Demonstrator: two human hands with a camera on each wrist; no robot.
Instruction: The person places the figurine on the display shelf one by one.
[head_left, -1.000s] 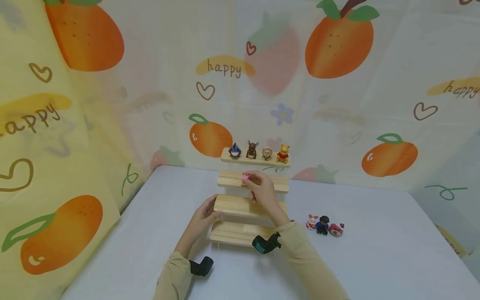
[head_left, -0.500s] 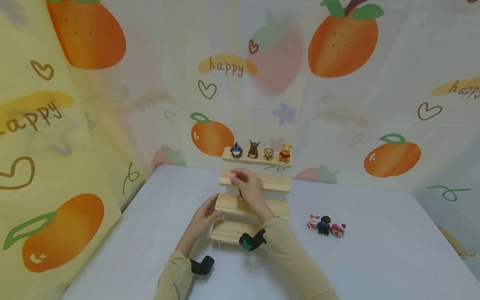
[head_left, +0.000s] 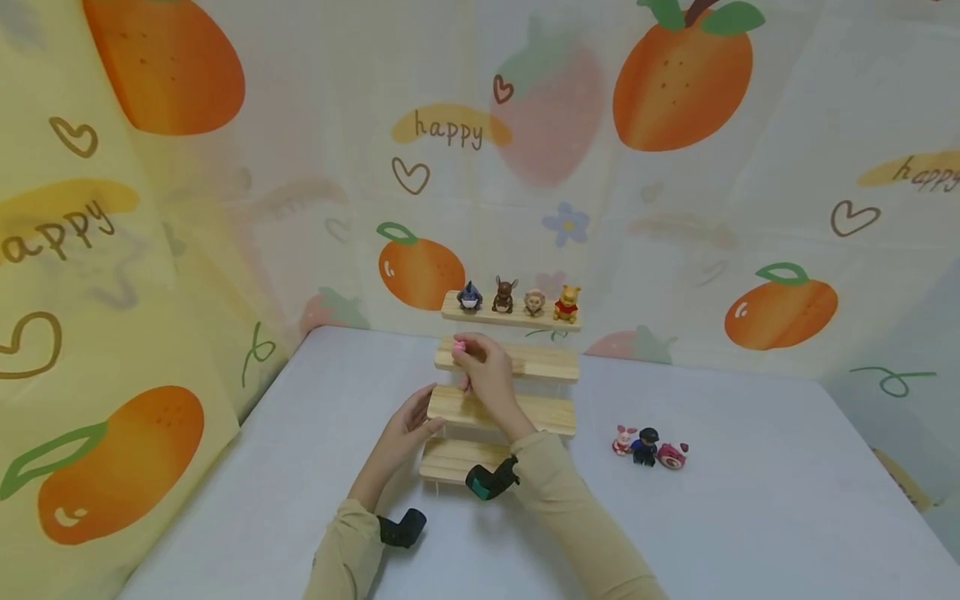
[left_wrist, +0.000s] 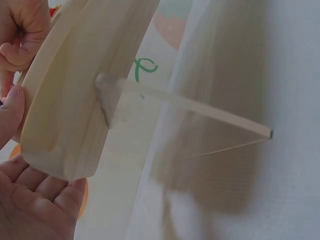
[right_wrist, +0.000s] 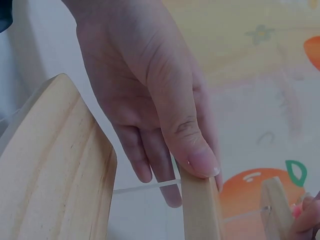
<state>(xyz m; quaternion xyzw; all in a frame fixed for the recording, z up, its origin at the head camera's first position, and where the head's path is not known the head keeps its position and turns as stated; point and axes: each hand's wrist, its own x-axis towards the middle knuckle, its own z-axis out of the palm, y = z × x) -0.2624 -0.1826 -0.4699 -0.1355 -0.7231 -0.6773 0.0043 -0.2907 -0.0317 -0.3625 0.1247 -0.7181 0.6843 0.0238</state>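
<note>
Currently I have the right hand [head_left: 489, 373] over the left part of the second shelf [head_left: 538, 364], a small pink figure [head_left: 459, 346] pinched between thumb and fingers; I can't tell whether it touches that shelf. The left hand [head_left: 403, 429] grips the left end of the third shelf [head_left: 543, 412], counting from the top, with its thumb on one side and its fingers on the other, as my right wrist view shows. Below, the bottom shelf [head_left: 448, 461] lies partly behind a black wrist camera [head_left: 490, 481]. Up on the top shelf [head_left: 513, 319] I see, left to right, a blue figure [head_left: 469, 297], a brown figure [head_left: 505, 297], a pale figure [head_left: 534, 302] and a yellow bear [head_left: 567, 306] in a row. Off to the right, close together on the tabletop [head_left: 720, 525], I have a pig [head_left: 622, 442], a dark-capped figure [head_left: 645, 447] and a crimson toy [head_left: 672, 456].
</note>
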